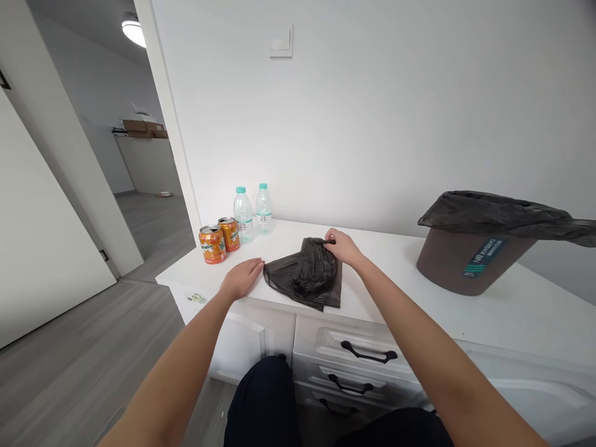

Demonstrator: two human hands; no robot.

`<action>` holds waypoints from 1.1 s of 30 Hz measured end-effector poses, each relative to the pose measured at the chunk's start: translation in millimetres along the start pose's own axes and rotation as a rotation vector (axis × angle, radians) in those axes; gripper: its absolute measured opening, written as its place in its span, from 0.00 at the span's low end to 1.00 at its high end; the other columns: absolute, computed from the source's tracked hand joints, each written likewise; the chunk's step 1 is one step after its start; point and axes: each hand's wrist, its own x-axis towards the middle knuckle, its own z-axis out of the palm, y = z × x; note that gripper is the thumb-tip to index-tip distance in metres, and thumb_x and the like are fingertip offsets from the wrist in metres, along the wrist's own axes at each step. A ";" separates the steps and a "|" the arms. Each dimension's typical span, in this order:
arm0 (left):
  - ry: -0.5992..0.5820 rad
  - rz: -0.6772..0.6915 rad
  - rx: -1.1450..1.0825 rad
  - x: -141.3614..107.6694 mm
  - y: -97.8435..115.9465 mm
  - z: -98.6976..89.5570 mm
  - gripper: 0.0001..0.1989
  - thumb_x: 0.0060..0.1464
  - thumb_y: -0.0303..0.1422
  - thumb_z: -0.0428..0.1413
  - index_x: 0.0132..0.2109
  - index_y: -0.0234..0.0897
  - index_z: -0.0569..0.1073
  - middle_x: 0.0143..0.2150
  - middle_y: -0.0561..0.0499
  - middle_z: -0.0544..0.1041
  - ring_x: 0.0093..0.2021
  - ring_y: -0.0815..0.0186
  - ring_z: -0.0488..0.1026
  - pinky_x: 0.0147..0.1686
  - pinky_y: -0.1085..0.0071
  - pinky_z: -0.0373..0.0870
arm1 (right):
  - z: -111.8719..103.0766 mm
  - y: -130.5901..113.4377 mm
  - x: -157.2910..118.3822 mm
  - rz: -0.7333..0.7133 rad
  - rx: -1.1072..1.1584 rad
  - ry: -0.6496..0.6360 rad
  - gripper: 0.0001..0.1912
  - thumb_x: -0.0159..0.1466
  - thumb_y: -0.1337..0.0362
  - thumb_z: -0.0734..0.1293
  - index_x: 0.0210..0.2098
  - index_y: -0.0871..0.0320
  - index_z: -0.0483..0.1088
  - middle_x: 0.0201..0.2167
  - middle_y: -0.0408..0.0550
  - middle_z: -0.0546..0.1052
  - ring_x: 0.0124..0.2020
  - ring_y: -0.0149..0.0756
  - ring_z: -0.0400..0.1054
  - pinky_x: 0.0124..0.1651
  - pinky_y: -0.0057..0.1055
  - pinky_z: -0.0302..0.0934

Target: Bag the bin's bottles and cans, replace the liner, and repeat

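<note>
A crumpled black garbage bag (316, 273) lies on the white cabinet top (382, 273), its near corner reaching the front edge. The upper right part of the bag is pinched between the thumb and fingers of my right hand (343, 247). My left hand (242, 278) rests on the surface at the bag's left edge, fingers stretched out and close together. Its fingertips are at the plastic; whether they press on it I cannot tell.
Behind my left hand stand two orange soda cans (213, 244) and two clear plastic bottles (263, 210) with teal caps. At the right is a brown garbage bin (451, 261) lined with a black bag (503, 214). Drawers with black handles (367, 352) are below.
</note>
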 end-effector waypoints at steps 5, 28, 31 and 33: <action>0.004 0.005 0.007 1.0 -3.1 3.6 0.31 0.65 0.47 0.33 0.61 0.40 0.70 0.65 0.54 0.67 0.66 0.60 0.61 0.66 0.63 0.54 | 3.4 -21.3 -35.3 -0.435 -0.053 -0.043 0.11 0.59 0.71 0.58 0.38 0.53 0.66 0.39 0.44 0.76 0.40 0.37 0.67 0.43 0.31 0.59; 0.128 0.308 -0.064 -12.3 97.1 13.6 0.26 0.65 0.31 0.33 0.61 0.42 0.67 0.62 0.52 0.70 0.63 0.64 0.65 0.69 0.59 0.48 | 70.5 -34.7 -84.0 -0.149 -0.056 -0.065 0.29 0.71 0.59 0.49 0.68 0.64 0.53 0.67 0.57 0.59 0.68 0.43 0.51 0.68 0.41 0.44; -0.092 0.356 0.012 3.6 100.9 35.2 0.26 0.66 0.32 0.33 0.63 0.39 0.65 0.66 0.49 0.66 0.66 0.62 0.60 0.67 0.57 0.50 | 94.0 -39.8 -94.1 -0.095 -0.210 -0.110 0.30 0.69 0.64 0.50 0.68 0.71 0.51 0.68 0.61 0.55 0.70 0.45 0.46 0.70 0.41 0.38; -0.171 0.370 0.038 16.1 90.1 48.8 0.25 0.67 0.35 0.34 0.64 0.41 0.65 0.67 0.51 0.64 0.68 0.60 0.57 0.66 0.56 0.52 | 103.4 -39.4 -102.1 -0.017 -0.278 -0.108 0.31 0.69 0.63 0.49 0.68 0.74 0.50 0.70 0.61 0.51 0.71 0.46 0.42 0.71 0.42 0.34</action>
